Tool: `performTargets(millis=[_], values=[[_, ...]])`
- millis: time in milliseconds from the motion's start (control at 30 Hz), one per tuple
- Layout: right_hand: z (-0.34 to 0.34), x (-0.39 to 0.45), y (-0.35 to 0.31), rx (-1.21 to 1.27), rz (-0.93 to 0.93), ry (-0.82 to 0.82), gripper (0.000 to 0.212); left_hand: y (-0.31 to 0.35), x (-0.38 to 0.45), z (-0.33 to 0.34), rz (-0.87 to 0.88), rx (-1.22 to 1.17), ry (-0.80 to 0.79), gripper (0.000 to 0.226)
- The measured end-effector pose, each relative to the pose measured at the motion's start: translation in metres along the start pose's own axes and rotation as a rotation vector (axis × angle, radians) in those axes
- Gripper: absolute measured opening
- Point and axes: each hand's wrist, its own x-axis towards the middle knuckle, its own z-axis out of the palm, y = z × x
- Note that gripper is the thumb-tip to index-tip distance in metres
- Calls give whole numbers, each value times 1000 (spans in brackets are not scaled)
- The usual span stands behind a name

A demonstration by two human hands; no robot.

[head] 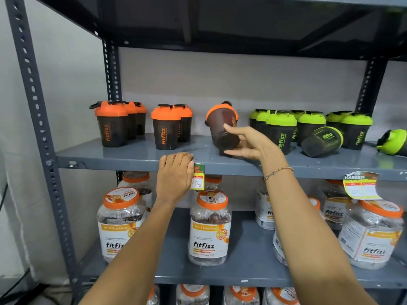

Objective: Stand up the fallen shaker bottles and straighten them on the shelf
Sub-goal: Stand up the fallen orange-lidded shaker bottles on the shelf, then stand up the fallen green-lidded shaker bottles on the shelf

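Observation:
My right hand (248, 143) grips an orange-lidded dark shaker bottle (221, 126) near its base, tilted with the lid leaning back to the left, its bottom just above the grey shelf (136, 156). My left hand (175, 175) rests curled over the shelf's front edge, beside a price tag. Orange-lidded shakers stand upright at the left (111, 125) and centre-left (166, 130). Several green-lidded shakers (280, 132) stand at the right. One green shaker (322, 140) lies on its side in front of them, and another (393, 142) lies fallen at the far right edge.
Below the shelf stand large clear jars with orange lids (209, 227). Price tags (361, 186) hang from the shelf's front edge. A perforated steel upright (39, 119) frames the left side, and a dark upper shelf (220, 29) hangs overhead.

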Motion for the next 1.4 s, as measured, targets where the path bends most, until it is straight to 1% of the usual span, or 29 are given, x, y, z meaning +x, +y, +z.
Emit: performTargets(millis=[33,133,200,233,300,333,433,533,600,667,767,833,867,1033,1100,1200,1267,1333,1400], values=[[1,3,3,-5,-33,9,64,0,0,0,2,4,-1,39],[11,14,11,-195,-113,128,45,0,0,2,0,20,1,37],[13,25,16,-319,-149,210,43,0,-1,3,0,20,9,36],[13,31,19,-366,-152,236,48,0,-1,3,-1,19,14,35],[14,40,22,-457,-140,293,70,0,-1,4,-9,25,24,34],[14,43,23,-497,-139,320,76,1,-1,4,-13,28,27,33],[16,47,27,-585,-131,347,88,3,-2,6,-25,38,51,31],[17,46,28,-653,-157,358,91,8,-1,5,-61,65,73,30],[16,45,28,-683,-169,338,93,14,-1,3,-101,72,62,32],[15,43,28,-702,-169,311,95,21,-2,1,-162,78,50,37],[10,37,28,-714,-177,264,96,34,-4,1,-270,64,72,41],[5,29,28,-696,-192,265,90,43,-4,2,-280,55,76,41],[2,23,29,-694,-211,281,84,48,-3,4,-266,53,74,40],[-23,-14,36,-691,-470,454,32,83,2,15,-165,-16,86,36],[-40,-31,34,-664,-528,561,21,103,5,20,-94,-62,91,35],[-72,-54,27,-542,-542,752,18,135,9,24,8,-111,70,34],[-99,-66,22,-442,-477,880,19,153,12,26,33,-134,39,35],[-128,-72,18,-414,-381,941,21,167,14,27,34,-160,24,35],[-156,-76,13,-457,-293,946,27,179,15,29,52,-169,29,34]])
